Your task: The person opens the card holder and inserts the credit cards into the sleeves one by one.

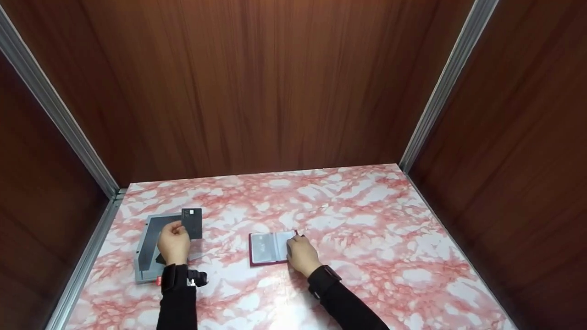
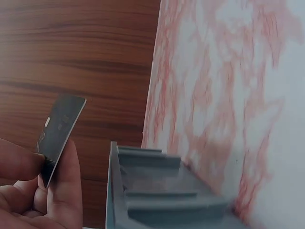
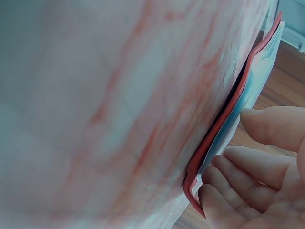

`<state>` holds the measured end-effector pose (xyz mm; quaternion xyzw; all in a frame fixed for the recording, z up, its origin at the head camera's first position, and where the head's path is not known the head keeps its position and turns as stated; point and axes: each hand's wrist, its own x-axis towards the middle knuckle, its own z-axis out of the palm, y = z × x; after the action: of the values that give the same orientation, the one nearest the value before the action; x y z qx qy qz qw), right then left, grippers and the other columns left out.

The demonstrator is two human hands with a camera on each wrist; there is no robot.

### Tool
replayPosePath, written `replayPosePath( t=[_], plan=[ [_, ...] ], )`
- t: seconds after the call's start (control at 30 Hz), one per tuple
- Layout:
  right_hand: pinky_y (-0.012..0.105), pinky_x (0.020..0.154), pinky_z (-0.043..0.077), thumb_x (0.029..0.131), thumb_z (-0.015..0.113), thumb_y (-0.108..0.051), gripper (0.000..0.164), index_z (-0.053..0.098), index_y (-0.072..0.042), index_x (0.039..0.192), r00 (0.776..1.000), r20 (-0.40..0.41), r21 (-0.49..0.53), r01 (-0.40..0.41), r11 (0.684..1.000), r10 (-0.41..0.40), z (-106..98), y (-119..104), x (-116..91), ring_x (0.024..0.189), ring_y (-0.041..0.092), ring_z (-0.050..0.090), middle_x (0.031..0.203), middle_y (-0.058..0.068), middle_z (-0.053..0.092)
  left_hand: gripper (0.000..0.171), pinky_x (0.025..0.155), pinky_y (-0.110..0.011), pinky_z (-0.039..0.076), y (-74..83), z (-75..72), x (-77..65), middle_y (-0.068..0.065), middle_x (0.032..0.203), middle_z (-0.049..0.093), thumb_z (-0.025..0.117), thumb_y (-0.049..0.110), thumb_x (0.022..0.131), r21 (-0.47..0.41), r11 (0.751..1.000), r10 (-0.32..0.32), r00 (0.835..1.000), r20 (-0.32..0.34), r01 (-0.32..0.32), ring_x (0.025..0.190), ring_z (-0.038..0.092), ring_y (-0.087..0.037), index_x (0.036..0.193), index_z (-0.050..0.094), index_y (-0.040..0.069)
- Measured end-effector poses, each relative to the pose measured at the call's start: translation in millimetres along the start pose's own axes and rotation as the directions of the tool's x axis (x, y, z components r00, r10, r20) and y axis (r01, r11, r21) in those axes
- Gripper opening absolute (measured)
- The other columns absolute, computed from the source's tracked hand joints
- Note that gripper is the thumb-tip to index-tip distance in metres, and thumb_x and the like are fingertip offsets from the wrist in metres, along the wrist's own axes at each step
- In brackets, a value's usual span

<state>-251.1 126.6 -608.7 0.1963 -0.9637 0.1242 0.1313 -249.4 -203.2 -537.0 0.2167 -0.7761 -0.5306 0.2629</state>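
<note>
In the head view my left hand [image 1: 174,243] pinches a black bank card [image 1: 192,223] with a pale chip, raised above the grey tray. The left wrist view shows the bank card [image 2: 61,126] tilted, between thumb and fingers. My right hand [image 1: 302,254] is at the right edge of an open card holder [image 1: 262,248] with clear sleeves, lying on the table. In the right wrist view the thumb rests against the sleeves and curled fingers hold the edge of the red cover [image 3: 224,119]. The hand hides part of the right-hand page.
The grey tray [image 1: 146,272] stands at the table's left, partly behind my left hand; its raised ridges [image 2: 162,195] show in the left wrist view. Something dark lies in it by my wrist. Brown wood panels [image 1: 257,91] enclose the pink-and-white marbled table [image 1: 367,220].
</note>
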Motion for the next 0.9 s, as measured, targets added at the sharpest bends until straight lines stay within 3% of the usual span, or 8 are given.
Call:
replayPosePath(
  t=[0.23,0.37,0.6,0.9],
  plan=[
    [0.042,0.079,0.054,0.079,0.076,-0.010,0.020,0.069,-0.001,0.096,1.000,-0.007,0.019,0.000,1.000,0.000,-1.7,-0.1,-0.7,0.092,0.034,0.062,0.098,0.014,0.064,0.024,0.071,-0.021,0.043,-8.3,21.1,-13.4,-0.024,0.098,0.064,0.053,-0.001,0.093,-0.038,0.997,-0.057,0.996,0.061,0.060,0.093,0.059,-0.033,0.112,0.064,-0.012],
    [0.042,0.079,0.054,0.079,0.076,-0.010,0.020,0.068,-0.001,0.095,1.000,-0.011,0.016,0.008,1.000,-0.008,-2.7,-0.2,-0.7,0.092,0.034,0.062,0.097,0.014,0.064,0.023,0.070,-0.024,0.043,-10.1,33.1,-23.4,-0.021,0.096,0.065,0.055,0.001,0.093,-0.031,0.997,-0.075,0.994,0.085,0.077,0.090,0.059,-0.032,0.110,0.065,-0.010],
    [0.041,0.078,0.054,0.079,0.076,-0.009,0.017,0.067,-0.003,0.091,1.000,-0.015,0.021,0.001,1.000,-0.001,-0.7,0.1,-0.7,0.091,0.033,0.062,0.096,0.013,0.064,0.021,0.069,-0.024,0.043,-15.8,52.3,-37.7,-0.020,0.091,0.068,0.058,-0.001,0.088,-0.039,0.997,-0.063,0.996,0.069,0.066,0.083,0.061,-0.028,0.105,0.068,-0.010],
    [0.041,0.079,0.053,0.079,0.077,-0.009,0.018,0.068,-0.002,0.094,1.000,-0.007,0.042,-0.006,0.999,0.007,-0.6,0.9,-1.1,0.092,0.033,0.061,0.098,0.013,0.064,0.023,0.072,-0.028,0.046,-21.6,70.8,-54.7,-0.021,0.093,0.068,0.059,0.000,0.088,-0.065,0.994,-0.081,0.987,0.140,0.091,0.088,0.062,-0.032,0.106,0.067,-0.011]
  ],
)
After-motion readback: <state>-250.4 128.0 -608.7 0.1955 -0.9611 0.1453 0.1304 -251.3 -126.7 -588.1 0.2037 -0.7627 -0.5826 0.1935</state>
